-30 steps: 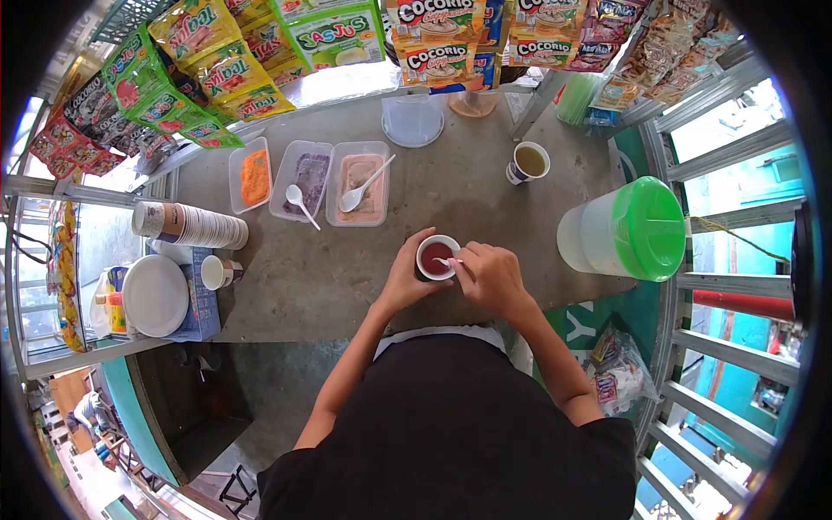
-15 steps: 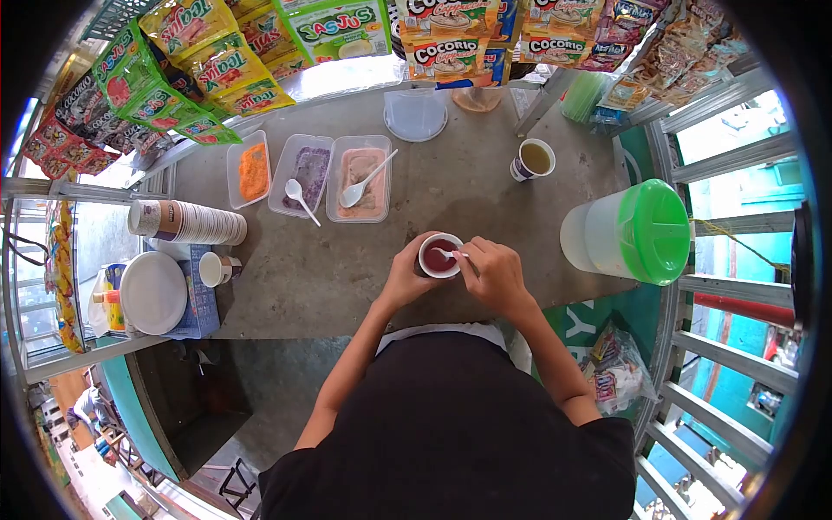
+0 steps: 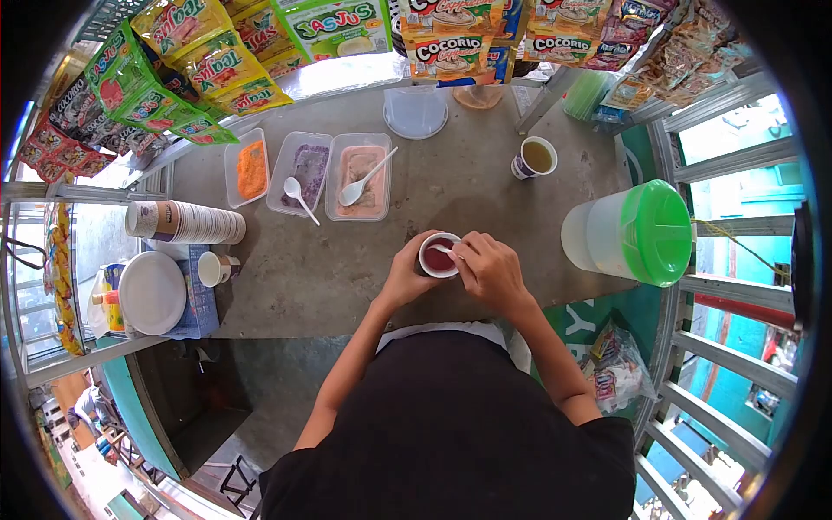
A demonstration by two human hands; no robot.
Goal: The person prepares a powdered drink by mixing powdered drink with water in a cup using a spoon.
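Note:
A paper cup of dark red liquid (image 3: 439, 255) stands at the middle of the grey counter (image 3: 329, 286). My left hand (image 3: 406, 273) is wrapped round its left side. In my right hand (image 3: 487, 269), the fingers pinch a white plastic spoon (image 3: 444, 250) whose end dips into the red liquid. Ahead and to the left are a tub of pink powder (image 3: 364, 204) and a tub of purple powder (image 3: 308, 165), each with a white spoon, and a tub of orange powder (image 3: 251, 171). A second filled cup (image 3: 534, 159) is at the back right.
A clear container with a green lid (image 3: 656, 232) stands at the right. Stacked paper cups (image 3: 186, 222), a single cup (image 3: 217, 269) and white plates or lids (image 3: 152, 293) lie at the left. Sachets (image 3: 451, 52) hang overhead; a round lid (image 3: 415, 113) is at the back.
The spoon in my right hand has shifted slightly within the red liquid. My left hand keeps its place round the cup.

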